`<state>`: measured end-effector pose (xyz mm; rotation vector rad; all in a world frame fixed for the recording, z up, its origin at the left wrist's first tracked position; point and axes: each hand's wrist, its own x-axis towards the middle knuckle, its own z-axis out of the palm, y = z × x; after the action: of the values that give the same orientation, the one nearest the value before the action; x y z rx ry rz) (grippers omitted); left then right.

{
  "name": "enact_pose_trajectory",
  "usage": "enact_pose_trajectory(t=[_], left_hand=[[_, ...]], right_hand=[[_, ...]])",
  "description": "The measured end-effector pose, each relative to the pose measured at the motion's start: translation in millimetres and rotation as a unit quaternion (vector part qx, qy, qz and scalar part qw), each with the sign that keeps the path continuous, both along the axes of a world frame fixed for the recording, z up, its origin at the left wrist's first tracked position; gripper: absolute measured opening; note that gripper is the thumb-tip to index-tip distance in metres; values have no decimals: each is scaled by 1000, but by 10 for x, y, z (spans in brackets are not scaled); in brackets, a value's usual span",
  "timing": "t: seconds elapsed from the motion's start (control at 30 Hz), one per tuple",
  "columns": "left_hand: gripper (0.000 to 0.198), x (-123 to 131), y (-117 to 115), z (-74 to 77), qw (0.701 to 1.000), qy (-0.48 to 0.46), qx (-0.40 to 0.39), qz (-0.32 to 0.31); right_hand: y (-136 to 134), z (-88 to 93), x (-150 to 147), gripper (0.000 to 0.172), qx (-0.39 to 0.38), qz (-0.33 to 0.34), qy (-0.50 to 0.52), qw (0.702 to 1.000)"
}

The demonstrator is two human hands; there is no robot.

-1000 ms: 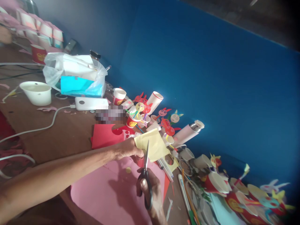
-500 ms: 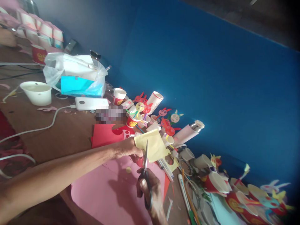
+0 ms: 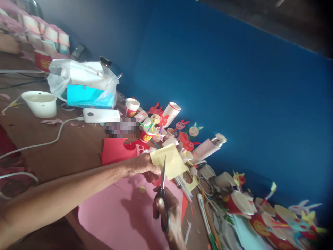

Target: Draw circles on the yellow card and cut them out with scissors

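Note:
My left hand is closed on the near-left edge of a sheet of yellow paper, held up over the table. In my right hand is a pair of scissors with black handles, fingers in the loops. The blades point up and away from me and lie against the paper by my left fingertips; they look nearly closed. Beneath both hands spreads a large pink paper sheet, with a small yellow paper disc on it. Red paper with cut-outs lies just beyond my left wrist.
Paper cups with rabbit-head cut-outs stand along the blue wall, more at right. A pink flask leans there. On the left are a white power bank with its cable, a white cup and a plastic bag.
Both hands, the scissors and the yellow paper have shifted very slightly to the right. My grips are the same, and the rest of the table looks unchanged.

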<state>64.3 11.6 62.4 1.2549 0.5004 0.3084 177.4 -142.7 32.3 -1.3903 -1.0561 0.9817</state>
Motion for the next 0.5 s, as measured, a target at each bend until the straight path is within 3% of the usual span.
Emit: enact_pose_trajectory(t=[0.2, 0.5], left_hand=[[30, 15, -34, -14, 1000, -7, 10, 8], [24, 24, -35, -1, 998, 16, 40, 43]], right_hand=[[2, 88, 24, 39, -17, 9, -25, 1000], [16, -51, -6, 49, 0, -3, -22, 1000]])
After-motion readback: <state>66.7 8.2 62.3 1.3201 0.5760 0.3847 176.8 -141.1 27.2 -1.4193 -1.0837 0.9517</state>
